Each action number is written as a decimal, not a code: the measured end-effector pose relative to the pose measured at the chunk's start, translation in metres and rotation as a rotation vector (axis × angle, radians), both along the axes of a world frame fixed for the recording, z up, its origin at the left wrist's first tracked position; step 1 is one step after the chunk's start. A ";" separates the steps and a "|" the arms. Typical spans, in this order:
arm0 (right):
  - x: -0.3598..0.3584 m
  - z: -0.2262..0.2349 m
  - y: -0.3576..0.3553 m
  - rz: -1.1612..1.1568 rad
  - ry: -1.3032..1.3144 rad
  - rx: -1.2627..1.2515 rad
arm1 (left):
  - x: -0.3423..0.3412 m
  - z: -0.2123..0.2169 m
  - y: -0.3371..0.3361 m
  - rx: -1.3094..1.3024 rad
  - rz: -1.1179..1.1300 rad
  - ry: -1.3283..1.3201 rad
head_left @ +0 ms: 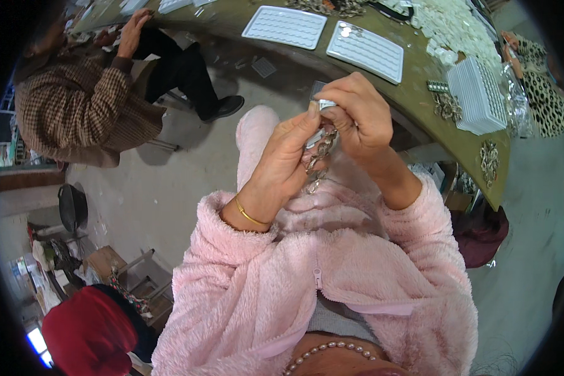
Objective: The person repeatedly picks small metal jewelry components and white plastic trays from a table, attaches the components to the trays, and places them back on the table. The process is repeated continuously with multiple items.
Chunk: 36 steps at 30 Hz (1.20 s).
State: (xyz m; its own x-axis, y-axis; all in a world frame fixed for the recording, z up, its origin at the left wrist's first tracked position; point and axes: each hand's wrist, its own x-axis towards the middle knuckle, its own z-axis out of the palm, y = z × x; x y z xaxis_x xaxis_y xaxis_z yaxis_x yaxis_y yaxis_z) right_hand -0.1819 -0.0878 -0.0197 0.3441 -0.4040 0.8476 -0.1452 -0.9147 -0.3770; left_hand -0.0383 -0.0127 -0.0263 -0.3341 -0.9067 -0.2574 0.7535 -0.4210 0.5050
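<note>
Left hand [287,156]: raised in front of the chest, above the lap; thumb and forefinger pressed together on a small silver metal piece [325,104].
Right hand [357,113]: raised just beside the left hand, fingertips touching the same metal piece from the other side; fingers curled inward and pinching it.
Metal piece: held between both hands, clear of the surface [420,94], near its near edge.
Chain cluster [318,160]: silver links hanging below the metal piece, between the two palms; the exact attachment cannot be told.
Bracelet [250,216]: thin gold band on the left wrist.
Sleeves [232,250]: pink fleece, covering both forearms up to the wrists.
White trays [365,50]: two flat moulded trays lying side by side on the surface, toward its far edge.
Tray stack [479,94]: white trays piled at the right end of the surface.
Co-worker [75,106]: seated at the left end of the surface in a checked jacket, one hand on the surface.
</note>
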 end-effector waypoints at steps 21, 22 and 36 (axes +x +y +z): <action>-0.137 -0.014 -0.006 -0.786 0.644 0.066 | -0.008 -0.042 -0.013 -0.032 0.001 -0.124; -0.137 -0.015 -0.005 -0.749 0.644 0.031 | -0.008 -0.041 -0.013 -0.020 0.005 -0.136; -0.106 -0.018 0.017 -0.419 0.071 0.326 | -0.002 -0.030 -0.007 -0.108 -0.050 -0.197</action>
State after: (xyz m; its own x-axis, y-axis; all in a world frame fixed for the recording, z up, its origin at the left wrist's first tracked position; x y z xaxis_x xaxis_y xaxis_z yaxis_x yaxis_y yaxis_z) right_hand -0.2877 -0.0712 -0.0376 0.1488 -0.7571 0.6361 -0.5080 -0.6104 -0.6077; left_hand -0.0399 -0.0198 -0.0559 -0.3320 -0.9162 -0.2245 0.6154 -0.3908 0.6846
